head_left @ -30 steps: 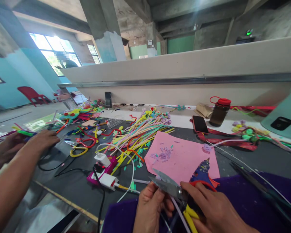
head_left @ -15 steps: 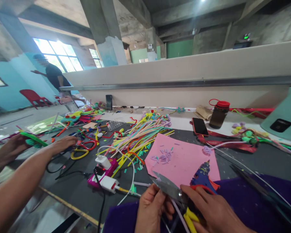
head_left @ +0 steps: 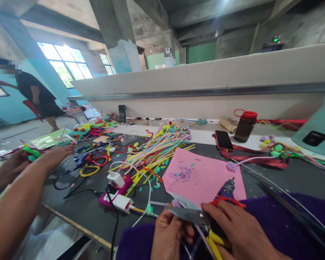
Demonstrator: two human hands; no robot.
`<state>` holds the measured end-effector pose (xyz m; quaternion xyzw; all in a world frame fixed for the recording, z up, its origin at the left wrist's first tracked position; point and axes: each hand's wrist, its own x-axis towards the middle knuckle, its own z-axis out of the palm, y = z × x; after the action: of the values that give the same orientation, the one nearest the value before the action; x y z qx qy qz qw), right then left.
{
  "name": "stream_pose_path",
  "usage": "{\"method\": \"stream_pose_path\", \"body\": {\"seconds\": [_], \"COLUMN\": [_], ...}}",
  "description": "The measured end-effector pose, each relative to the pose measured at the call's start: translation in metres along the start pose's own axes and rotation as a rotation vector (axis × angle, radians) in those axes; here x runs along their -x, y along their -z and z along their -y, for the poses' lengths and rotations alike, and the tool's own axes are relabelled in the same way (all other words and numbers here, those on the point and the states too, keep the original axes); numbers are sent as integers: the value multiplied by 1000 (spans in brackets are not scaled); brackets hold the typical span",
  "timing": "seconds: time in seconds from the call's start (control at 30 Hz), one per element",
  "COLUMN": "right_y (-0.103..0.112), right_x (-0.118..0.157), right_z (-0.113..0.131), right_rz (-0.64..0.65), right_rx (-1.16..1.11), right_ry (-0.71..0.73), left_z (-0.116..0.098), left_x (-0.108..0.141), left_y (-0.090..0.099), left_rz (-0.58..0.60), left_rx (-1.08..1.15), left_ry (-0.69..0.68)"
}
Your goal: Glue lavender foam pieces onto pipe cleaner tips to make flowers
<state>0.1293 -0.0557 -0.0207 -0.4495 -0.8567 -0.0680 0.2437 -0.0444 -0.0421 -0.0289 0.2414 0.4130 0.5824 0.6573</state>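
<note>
At the bottom centre, my left hand (head_left: 168, 231) pinches a lilac pipe cleaner (head_left: 203, 235), whose stem runs down to the right beneath the blades. My right hand (head_left: 239, 227) grips a pair of scissors (head_left: 191, 215) with yellow and red handle parts. The scissors' blades are parted, with a fuzzy lilac tip between them, close to my left fingertips. Just beyond lies a pink sheet (head_left: 206, 173) bearing short lilac cut pieces (head_left: 184, 173). A blue glue gun (head_left: 227, 188) rests on the sheet's right part, near my right hand.
Pipe cleaners (head_left: 151, 151) are heaped mid-table. A power strip (head_left: 128, 186) with chargers and cables sits left of my hands. Large dark scissors (head_left: 284, 206), a phone (head_left: 223, 140) and a bottle (head_left: 245, 127) are on the right. A co-worker's arms (head_left: 24, 180) reach in from the left.
The scissors' blades have spread apart around the lilac tip. The co-worker's hand has drawn left from the blue glue gun there. A standing person in the background has moved left.
</note>
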Motion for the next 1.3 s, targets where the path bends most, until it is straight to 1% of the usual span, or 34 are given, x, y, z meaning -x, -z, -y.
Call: {"method": "stream_pose_path", "body": {"seconds": [0.17,0.3,0.53,0.67,0.87,1.03,1.2,1.3], "right_y": [-2,-4,-5,-6,-14,-12,-11,-12], "right_x": [2,5,6,7,12,12,10,10], "right_z": [0,-2,-4,-6,-9,-10,-8,-8], "right_rz": [-39,-24,-1,14,15,28,-24,-21], "right_rx": [46,57,80,89,96,106,103,96], "right_ry": [44,69,98,112,117,130,133,138], "left_z": [1,3,4,4,6,8,8,8], "left_x": [0,-1,-2,-1,-4,-3,-4,-4], "left_y": [0,3,6,7,9,9,10,10], "left_rz": [14,29,66,62,80,79,85,89], "left_rx": [11,-3,-44,-54,-69,-51,-26,-19], "left_ry": [17,48,53,46,58,49,51,48]}}
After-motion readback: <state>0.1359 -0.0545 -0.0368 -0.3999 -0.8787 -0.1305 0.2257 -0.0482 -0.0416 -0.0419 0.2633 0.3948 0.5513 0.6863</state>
